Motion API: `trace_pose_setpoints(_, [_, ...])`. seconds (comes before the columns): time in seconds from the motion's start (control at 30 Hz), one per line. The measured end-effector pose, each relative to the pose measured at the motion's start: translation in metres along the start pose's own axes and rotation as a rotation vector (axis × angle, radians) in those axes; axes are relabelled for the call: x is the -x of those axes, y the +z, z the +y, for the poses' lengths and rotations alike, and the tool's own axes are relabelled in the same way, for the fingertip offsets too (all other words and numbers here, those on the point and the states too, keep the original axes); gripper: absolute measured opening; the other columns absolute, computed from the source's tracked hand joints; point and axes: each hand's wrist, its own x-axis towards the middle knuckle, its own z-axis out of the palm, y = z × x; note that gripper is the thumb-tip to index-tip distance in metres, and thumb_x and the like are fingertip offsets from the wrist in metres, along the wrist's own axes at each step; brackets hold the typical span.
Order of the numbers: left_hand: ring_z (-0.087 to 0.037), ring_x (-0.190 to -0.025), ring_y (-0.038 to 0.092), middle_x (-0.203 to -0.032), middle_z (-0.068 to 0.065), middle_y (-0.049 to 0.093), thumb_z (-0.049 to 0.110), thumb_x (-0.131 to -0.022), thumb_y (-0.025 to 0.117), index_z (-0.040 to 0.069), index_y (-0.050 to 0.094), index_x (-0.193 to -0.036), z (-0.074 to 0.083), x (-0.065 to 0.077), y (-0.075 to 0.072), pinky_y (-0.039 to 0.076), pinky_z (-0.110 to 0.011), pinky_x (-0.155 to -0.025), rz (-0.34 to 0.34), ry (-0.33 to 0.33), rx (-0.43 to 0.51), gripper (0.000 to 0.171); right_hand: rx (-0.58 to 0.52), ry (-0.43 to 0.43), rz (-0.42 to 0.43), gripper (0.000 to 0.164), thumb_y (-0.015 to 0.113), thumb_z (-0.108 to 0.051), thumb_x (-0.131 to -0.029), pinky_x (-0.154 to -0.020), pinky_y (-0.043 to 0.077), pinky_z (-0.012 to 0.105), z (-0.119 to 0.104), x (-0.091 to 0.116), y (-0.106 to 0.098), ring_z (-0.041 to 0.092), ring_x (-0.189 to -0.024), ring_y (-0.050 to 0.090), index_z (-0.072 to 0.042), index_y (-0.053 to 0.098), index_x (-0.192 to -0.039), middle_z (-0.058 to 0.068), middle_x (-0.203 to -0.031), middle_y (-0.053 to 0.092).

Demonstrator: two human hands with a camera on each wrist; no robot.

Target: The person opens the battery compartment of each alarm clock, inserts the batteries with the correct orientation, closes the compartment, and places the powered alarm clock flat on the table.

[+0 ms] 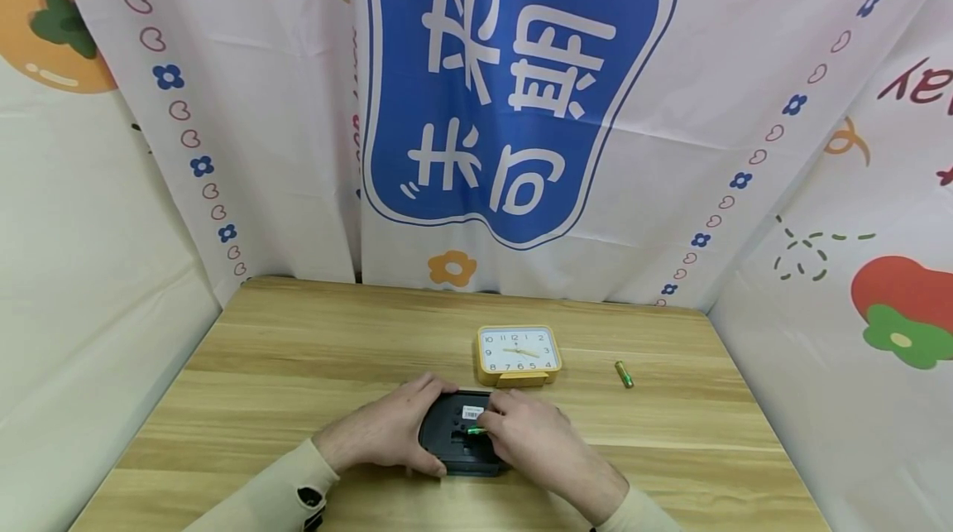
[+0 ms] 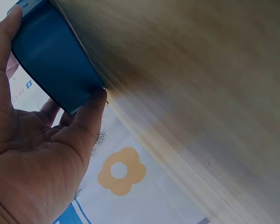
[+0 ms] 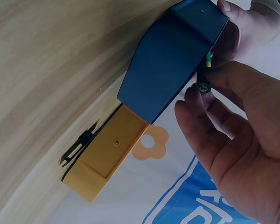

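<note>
A dark blue clock-like case (image 1: 476, 466) lies on the table with its black back (image 1: 439, 424) facing up, bearing a white barcode label. My left hand (image 1: 398, 424) grips its left side, thumb at the near edge and fingers at the far edge. In the left wrist view the case's smooth blue side (image 2: 56, 56) shows between thumb and fingers. My right hand (image 1: 532, 441) pinches a green battery (image 1: 476, 430) over the slot in the back. The battery's round end (image 3: 204, 87) shows in the right wrist view; how far it sits in the slot is hidden.
A yellow desk clock (image 1: 519, 350) with a white dial is just beyond the dark case. Another green battery (image 1: 624, 375) lies to its right on the wooden table (image 1: 335, 333). Printed white cloth (image 1: 298, 184) hangs behind the table and along both sides.
</note>
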Motion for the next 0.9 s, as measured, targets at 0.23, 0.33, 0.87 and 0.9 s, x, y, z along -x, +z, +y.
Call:
trace_pose_setpoints(0.23, [-0.016, -0.128, 0.064, -0.15, 0.003, 0.062, 0.052, -0.077, 0.111, 0.014, 0.057, -0.167, 0.0, 0.0, 0.0, 0.061, -0.041, -0.111, 0.0, -0.002, 0.005, 0.112, 0.002, -0.029, 0.002, 0.012, 0.091, -0.023, -0.103, -0.079, 0.067, 0.024, -0.003, -0.002, 0.0, 0.008, -0.092, 0.072, -0.026, 0.09, -0.115, -0.007, -0.109, 0.08])
trace_pose_setpoints(0.33, [-0.016, -0.128, 0.063, -0.149, 0.003, 0.063, 0.051, -0.077, 0.111, 0.014, 0.057, -0.167, 0.0, 0.0, 0.0, 0.061, -0.041, -0.111, -0.001, -0.003, 0.006, 0.111, 0.008, -0.039, 0.008, 0.012, 0.092, -0.023, -0.103, -0.075, 0.065, 0.022, -0.004, -0.003, 0.001, 0.007, -0.089, 0.07, -0.026, 0.09, -0.114, -0.007, -0.108, 0.079])
trace_pose_setpoints(0.87, [-0.015, -0.125, 0.062, -0.148, 0.002, 0.062, 0.05, -0.079, 0.11, 0.012, 0.057, -0.168, -0.001, 0.001, -0.001, 0.059, -0.037, -0.107, -0.002, 0.015, 0.015, 0.11, 0.003, -0.047, -0.004, 0.013, 0.089, -0.03, -0.108, -0.085, 0.069, 0.023, -0.01, -0.006, 0.01, 0.007, -0.104, 0.075, -0.025, 0.087, -0.12, -0.008, -0.116, 0.08])
trace_pose_setpoints(0.9, [-0.015, -0.125, 0.062, -0.148, 0.002, 0.062, 0.049, -0.079, 0.11, 0.012, 0.057, -0.168, -0.001, 0.001, -0.001, 0.059, -0.036, -0.107, -0.003, 0.015, 0.015, 0.11, 0.004, -0.05, 0.0, 0.012, 0.089, -0.03, -0.108, -0.085, 0.069, 0.024, -0.01, -0.006, 0.011, 0.007, -0.104, 0.076, -0.025, 0.087, -0.119, -0.008, -0.116, 0.08])
